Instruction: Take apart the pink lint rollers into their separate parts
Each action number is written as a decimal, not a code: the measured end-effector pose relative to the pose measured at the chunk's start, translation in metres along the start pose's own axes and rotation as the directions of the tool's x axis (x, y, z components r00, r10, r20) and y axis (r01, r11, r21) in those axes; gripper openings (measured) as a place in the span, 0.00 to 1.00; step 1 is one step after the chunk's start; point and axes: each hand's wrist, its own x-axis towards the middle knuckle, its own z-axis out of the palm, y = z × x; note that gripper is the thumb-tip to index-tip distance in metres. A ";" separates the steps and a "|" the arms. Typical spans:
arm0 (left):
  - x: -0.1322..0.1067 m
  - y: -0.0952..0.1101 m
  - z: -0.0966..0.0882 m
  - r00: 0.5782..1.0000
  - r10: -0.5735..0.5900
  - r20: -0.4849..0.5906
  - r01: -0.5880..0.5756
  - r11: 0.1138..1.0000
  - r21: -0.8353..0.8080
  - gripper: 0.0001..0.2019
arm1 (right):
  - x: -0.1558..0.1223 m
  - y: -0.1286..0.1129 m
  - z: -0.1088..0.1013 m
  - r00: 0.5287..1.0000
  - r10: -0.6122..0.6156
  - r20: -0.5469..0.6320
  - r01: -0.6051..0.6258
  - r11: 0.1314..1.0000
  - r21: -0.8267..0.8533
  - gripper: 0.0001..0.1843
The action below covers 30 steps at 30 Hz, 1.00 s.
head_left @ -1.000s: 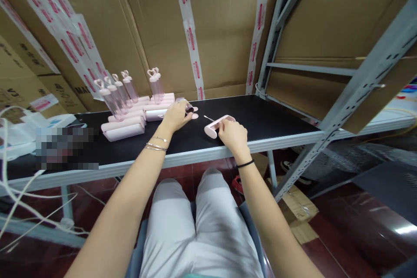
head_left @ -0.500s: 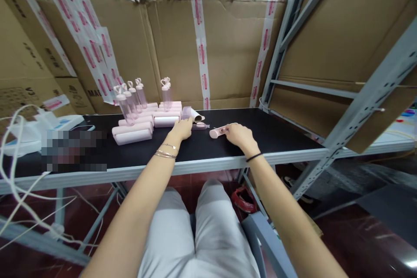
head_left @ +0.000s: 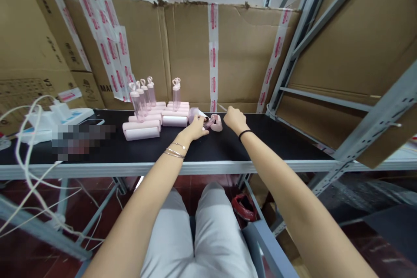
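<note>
My left hand (head_left: 196, 128) is closed around a translucent pinkish lint roller handle on the black table top. A pale pink open-ended piece (head_left: 216, 123) sits at the handle's right end, close to my right hand. My right hand (head_left: 235, 120) is a fist just right of it, and a thin pale strip (head_left: 222, 107) sticks out on its far left side; the rest is hidden by the fingers. Behind my left hand lies a lilac translucent cover with a white roll (head_left: 201, 114). Several pink lint rollers with white rolls (head_left: 142, 134) lie in rows to the left, some with upright clear handles (head_left: 176, 97) ending in loops.
A power strip (head_left: 78, 115) with white cables (head_left: 24, 156) occupies the table's left end, beside a blurred-out patch. Taped cardboard (head_left: 185, 52) walls the back. Metal shelf posts (head_left: 352, 143) stand at the right, and the table's metal edge (head_left: 211, 167) runs in front of me.
My right hand has lifted and moved back, leaving the pink piece beside my left hand. My left hand has taken hold of the translucent handle. The view has shifted slightly.
</note>
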 end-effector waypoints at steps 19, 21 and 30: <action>-0.005 -0.037 -0.033 0.724 -0.441 -0.531 0.494 0.868 -0.047 0.39 | -0.008 -0.005 0.046 0.999 -0.007 0.047 -0.011 0.935 0.354 0.16; -0.004 -0.040 -0.035 0.732 -0.430 -0.528 0.503 0.864 -0.007 0.38 | -0.008 -0.004 0.047 0.997 -0.024 0.075 -0.005 0.933 0.361 0.17; -0.013 -0.021 -0.044 0.774 -0.289 -0.563 0.428 0.894 0.129 0.15 | -0.007 -0.013 0.042 0.996 -0.077 0.034 0.034 0.733 0.679 0.07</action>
